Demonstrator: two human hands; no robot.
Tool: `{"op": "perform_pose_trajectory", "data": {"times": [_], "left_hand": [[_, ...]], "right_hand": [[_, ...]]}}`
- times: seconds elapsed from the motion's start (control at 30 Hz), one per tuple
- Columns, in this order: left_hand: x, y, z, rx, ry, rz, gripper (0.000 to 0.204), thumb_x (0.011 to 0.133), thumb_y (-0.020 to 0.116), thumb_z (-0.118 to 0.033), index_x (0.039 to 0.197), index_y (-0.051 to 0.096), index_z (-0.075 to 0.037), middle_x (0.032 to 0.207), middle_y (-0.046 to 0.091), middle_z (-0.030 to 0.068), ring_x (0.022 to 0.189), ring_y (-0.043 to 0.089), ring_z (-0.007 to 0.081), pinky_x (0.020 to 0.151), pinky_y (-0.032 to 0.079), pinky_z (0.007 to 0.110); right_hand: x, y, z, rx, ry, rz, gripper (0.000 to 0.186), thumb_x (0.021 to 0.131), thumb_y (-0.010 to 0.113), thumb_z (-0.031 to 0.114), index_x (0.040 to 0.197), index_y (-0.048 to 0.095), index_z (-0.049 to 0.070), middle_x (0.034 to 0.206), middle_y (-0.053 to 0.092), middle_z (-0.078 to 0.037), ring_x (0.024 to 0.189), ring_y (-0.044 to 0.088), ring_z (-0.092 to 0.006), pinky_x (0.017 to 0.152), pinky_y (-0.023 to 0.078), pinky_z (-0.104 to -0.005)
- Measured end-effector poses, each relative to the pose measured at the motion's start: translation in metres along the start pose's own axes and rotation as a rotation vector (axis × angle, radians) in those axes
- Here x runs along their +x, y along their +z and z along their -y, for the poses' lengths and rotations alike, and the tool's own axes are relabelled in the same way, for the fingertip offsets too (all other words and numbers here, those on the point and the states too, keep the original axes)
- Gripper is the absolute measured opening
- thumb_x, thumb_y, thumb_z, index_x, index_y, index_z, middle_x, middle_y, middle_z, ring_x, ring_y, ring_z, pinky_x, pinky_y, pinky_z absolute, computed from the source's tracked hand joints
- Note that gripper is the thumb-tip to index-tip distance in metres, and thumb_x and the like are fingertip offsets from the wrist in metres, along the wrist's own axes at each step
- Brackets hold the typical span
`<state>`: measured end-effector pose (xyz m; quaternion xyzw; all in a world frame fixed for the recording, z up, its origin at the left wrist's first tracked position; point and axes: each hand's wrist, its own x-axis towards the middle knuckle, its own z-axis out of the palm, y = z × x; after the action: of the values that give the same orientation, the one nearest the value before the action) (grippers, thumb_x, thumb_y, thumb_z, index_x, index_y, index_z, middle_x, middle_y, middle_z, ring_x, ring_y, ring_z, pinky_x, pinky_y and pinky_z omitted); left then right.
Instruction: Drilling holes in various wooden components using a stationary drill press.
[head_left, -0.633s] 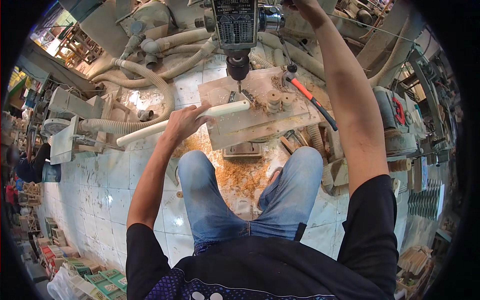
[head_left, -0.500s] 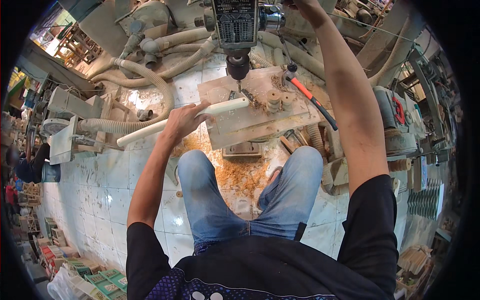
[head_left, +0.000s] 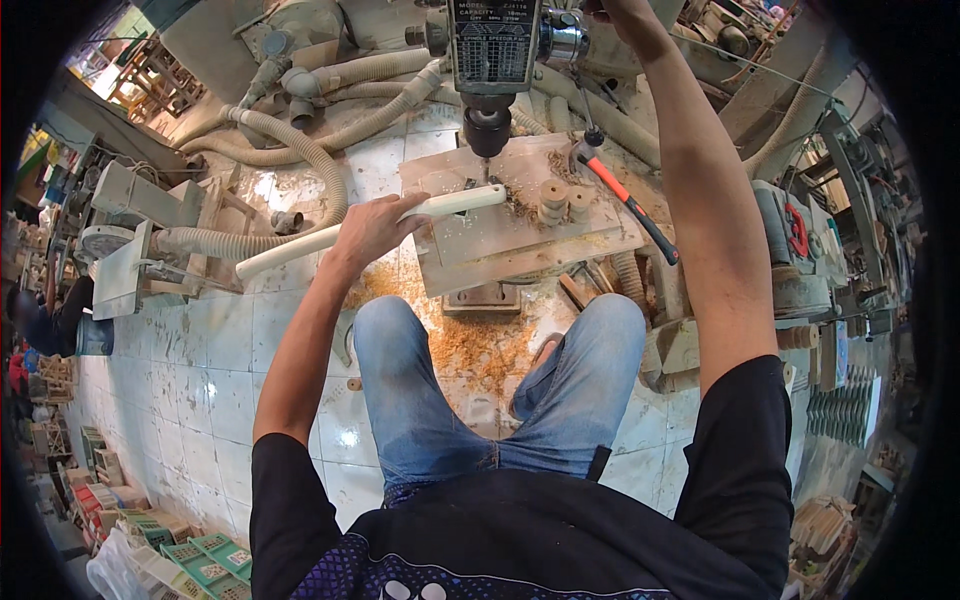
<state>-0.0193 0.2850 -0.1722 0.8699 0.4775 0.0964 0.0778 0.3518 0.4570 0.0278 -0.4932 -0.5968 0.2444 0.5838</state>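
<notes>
My left hand (head_left: 378, 235) is closed around a long pale wooden stick (head_left: 290, 254), fingers over its top edge. The stick slants up to the right, and its rounded end, with a small hole, lies over the work board (head_left: 540, 250). Just beyond that end hangs the dark chuck (head_left: 487, 128) of a drill press (head_left: 492, 55). The bit is hard to make out. My right arm reaches up to the top edge beside the drill press, where my right hand (head_left: 625, 12) is mostly cut off. Its fingers are hidden.
Round wooden pieces (head_left: 553, 200) stand stacked on the board among shavings. A hammer (head_left: 628, 205) with a red and black handle lies at the board's right. Ribbed hoses (head_left: 300, 150) run behind and left. Sawdust (head_left: 480, 350) covers floor tiles between my knees. A sander-like machine (head_left: 795, 240) stands right.
The view has shifted a little, so the drill press appears farther right. The bit, plain above the stick before, is now hard to see. My left hand keeps its hold on the stick.
</notes>
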Motion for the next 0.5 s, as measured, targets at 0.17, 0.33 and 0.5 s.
{"op": "perform_pose_trajectory", "data": {"times": [0.17, 0.33, 0.5], "left_hand": [[0.0046, 0.004, 0.0043, -0.013, 0.039, -0.073, 0.043, 0.093, 0.058, -0.046, 0.128, 0.062, -0.022, 0.093, 0.07, 0.0102, 0.084, 0.069, 0.0305, 0.071, 0.054, 0.042], [0.0083, 0.0029, 0.0074, 0.027, 0.023, -0.004, 0.047, 0.095, 0.054, -0.049, 0.134, 0.058, -0.023, 0.093, 0.07, 0.0102, 0.087, 0.068, 0.0289, 0.072, 0.053, 0.042], [0.0108, 0.0045, 0.0103, 0.004, 0.035, -0.011, 0.045, 0.094, 0.056, -0.047, 0.132, 0.059, -0.022, 0.092, 0.071, 0.0117, 0.085, 0.069, 0.0307, 0.072, 0.053, 0.042]], "right_hand": [[0.0051, -0.001, -0.0033, -0.027, 0.001, -0.003, 0.033, 0.099, 0.042, 0.031, 0.111, 0.055, 0.003, 0.061, 0.056, -0.009, 0.045, 0.054, -0.0199, 0.042, 0.039, -0.0336], [0.0068, -0.0012, -0.0039, -0.025, 0.028, 0.006, 0.033, 0.099, 0.042, 0.033, 0.108, 0.055, 0.004, 0.06, 0.056, -0.009, 0.045, 0.055, -0.0212, 0.041, 0.039, -0.0345], [0.01, -0.0027, -0.0058, -0.012, 0.081, -0.003, 0.035, 0.098, 0.043, 0.035, 0.104, 0.057, 0.003, 0.06, 0.057, -0.009, 0.045, 0.056, -0.0205, 0.04, 0.038, -0.0332]]}}
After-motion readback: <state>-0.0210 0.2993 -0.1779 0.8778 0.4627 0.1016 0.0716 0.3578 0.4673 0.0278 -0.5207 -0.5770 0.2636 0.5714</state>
